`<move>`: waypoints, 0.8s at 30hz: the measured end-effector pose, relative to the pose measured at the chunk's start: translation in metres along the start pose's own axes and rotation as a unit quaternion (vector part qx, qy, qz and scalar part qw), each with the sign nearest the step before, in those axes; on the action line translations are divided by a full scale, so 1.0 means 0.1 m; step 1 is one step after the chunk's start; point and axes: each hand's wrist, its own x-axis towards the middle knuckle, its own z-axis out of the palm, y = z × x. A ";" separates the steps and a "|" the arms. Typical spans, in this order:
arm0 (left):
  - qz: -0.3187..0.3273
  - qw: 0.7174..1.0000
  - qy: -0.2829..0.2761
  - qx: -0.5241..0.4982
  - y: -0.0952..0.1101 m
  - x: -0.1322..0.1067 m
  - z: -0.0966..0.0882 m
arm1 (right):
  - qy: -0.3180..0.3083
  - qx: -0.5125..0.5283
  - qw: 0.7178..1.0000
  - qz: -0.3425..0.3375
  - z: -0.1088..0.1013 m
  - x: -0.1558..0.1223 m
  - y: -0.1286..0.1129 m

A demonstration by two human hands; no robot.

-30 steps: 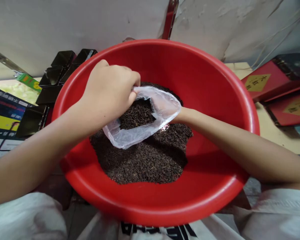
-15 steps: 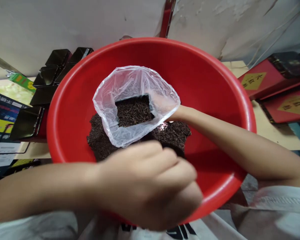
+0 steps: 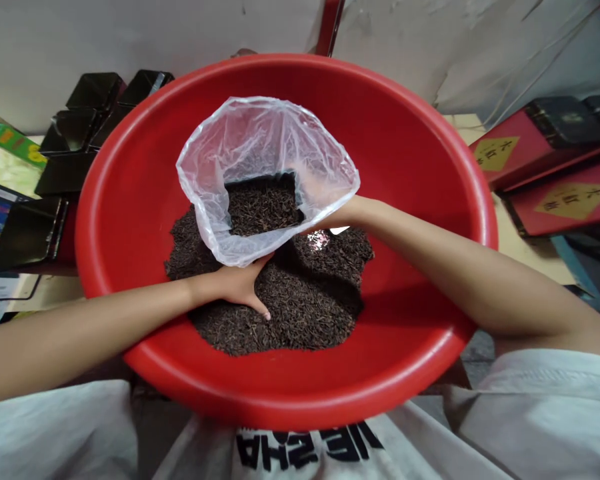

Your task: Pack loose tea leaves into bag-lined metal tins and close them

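A pile of dark loose tea leaves (image 3: 300, 300) lies in a large red basin (image 3: 420, 167). Over the pile stands a box-like container lined with a clear plastic bag (image 3: 260, 123), the bag's mouth spread wide. Dark tea leaves (image 3: 263, 207) show inside its square opening; the bag hides its outer walls. My right hand (image 3: 343, 212) is at the container's right side, gripping it, its fingers blurred behind the plastic. My left hand (image 3: 243, 283) rests low on the pile in front of the bag, thumb spread away, the other fingers partly hidden under the bag's edge.
Several dark tins (image 3: 73, 133) stand left of the basin, beside a green packet (image 3: 15, 143). On the right are red boxes (image 3: 570, 200) with yellow diamond labels. Behind rises a pale wall (image 3: 155, 33). A small white piece (image 3: 339, 230) shows near my right wrist.
My left hand has moved from a blurred, curled position near the camera forward and down onto the tea, its thumb now spread. My right hand stays by the container. The view has shifted slightly.
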 end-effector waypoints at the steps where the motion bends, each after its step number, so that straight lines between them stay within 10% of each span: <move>1: -0.004 1.000 0.009 -0.009 0.02 0.01 0.02 | -0.003 0.011 1.000 0.000 0.00 0.00 0.00; 14: 0.041 0.996 -0.035 -0.065 0.31 0.18 -0.11 | -0.001 0.022 1.000 0.008 0.00 0.00 -0.01; 24: 0.004 0.979 0.035 -0.202 0.87 -0.50 -0.72 | 0.002 0.015 1.000 0.019 -0.01 0.00 -0.04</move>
